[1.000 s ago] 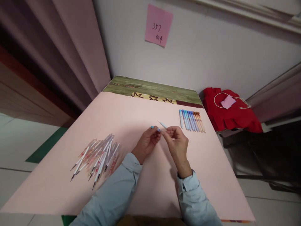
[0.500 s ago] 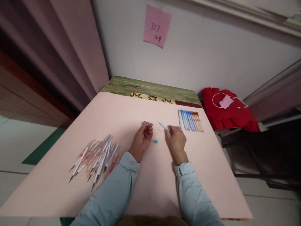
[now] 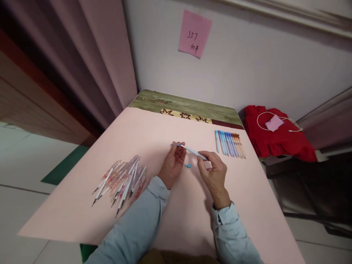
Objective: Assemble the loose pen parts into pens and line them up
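I see the fingers of the right hand [image 3: 213, 173] pinching one end of a slim pale-blue pen barrel [image 3: 194, 151], its white tip by the fingers of the left hand [image 3: 171, 165], which grip a short blue tube [image 3: 178, 144]; a small bright-blue cap [image 3: 187, 165] lies between them on the pink-covered bench [image 3: 187, 216].

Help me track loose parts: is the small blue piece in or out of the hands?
Out: the small blue piece lies on the pink covering, between the left hand and right hand, touching neither.

head camera | above near edge of table [image 3: 255, 212] | facing forward and down across table | close, table filling mid-view | wall [image 3: 247, 62] behind table on top
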Demonstrator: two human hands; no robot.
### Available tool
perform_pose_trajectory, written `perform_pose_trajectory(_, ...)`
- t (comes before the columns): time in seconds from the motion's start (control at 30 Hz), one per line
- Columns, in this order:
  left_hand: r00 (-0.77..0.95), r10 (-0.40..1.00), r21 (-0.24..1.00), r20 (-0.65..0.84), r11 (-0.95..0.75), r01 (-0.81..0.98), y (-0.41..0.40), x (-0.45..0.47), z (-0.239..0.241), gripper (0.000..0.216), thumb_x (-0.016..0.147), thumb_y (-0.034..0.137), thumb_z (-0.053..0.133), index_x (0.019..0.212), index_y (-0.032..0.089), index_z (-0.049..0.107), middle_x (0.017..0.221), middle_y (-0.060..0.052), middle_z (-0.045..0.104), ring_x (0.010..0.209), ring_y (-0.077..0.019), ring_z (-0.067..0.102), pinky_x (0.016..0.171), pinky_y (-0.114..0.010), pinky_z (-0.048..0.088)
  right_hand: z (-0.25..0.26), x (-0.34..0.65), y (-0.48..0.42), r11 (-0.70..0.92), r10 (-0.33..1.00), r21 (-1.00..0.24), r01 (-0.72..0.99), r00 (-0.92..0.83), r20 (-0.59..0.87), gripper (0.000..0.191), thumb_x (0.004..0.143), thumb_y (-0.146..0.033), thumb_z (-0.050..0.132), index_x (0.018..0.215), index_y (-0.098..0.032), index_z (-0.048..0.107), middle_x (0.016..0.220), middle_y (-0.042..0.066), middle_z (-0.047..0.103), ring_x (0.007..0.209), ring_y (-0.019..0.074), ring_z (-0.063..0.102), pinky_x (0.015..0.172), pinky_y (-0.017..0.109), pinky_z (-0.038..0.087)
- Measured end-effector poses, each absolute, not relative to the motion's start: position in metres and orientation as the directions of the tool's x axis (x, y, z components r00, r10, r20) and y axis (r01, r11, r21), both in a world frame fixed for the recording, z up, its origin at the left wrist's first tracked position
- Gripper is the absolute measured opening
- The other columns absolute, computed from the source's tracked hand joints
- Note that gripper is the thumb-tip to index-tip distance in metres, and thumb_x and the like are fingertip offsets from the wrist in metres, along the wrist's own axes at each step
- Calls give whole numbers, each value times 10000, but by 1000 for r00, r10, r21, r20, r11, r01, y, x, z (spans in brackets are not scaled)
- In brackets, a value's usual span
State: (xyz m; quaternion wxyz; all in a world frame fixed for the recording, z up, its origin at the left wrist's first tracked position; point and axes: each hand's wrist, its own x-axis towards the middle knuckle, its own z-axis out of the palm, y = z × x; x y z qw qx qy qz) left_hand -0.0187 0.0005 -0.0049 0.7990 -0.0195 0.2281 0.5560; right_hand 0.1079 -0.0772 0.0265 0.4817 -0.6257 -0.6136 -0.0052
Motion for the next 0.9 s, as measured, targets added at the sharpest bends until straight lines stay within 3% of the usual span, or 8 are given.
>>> perform_pose_trajectory(0.17,262,903,255,-341,357,-899,1,-18,-10,59,907,168,629,872,129,657,807,-27,735,755,-103,715,672,-184,591,23,107,-77,217,751,-542,812,215,624,119,884,-226,595,945,-219,697,824,9,707,749,161,642,701,288,494)
perform_pose_trajectory(0.5,246,918,391,-310,359,-848,-1,-18,-12,133,849,251,710,901,130,694,796,-32,723,702,-94,680,651,-190,573,21,108,-77,192,741,-492,849,203,641,122,878,-214,595,949,-212,695,824,16,711,747,166,643,706,292,485)
perform_pose_trajectory(0.67,252,941,519,-224,334,-787,-4,-16,-9,225,778,300,776,887,118,700,781,-28,706,677,-89,657,653,-195,561,20,107,-75,199,738,-512,836,215,639,137,890,-222,592,976,-214,699,865,21,724,775,166,655,733,294,497)
perform_pose_trajectory(0.9,232,949,553,-215,314,-771,-5,-16,-7,222,759,319,786,850,138,697,849,-25,710,695,-76,645,666,-186,548,15,103,-75,173,749,-579,797,275,603,105,884,-289,642,939,-219,698,872,15,731,785,168,662,718,287,505)
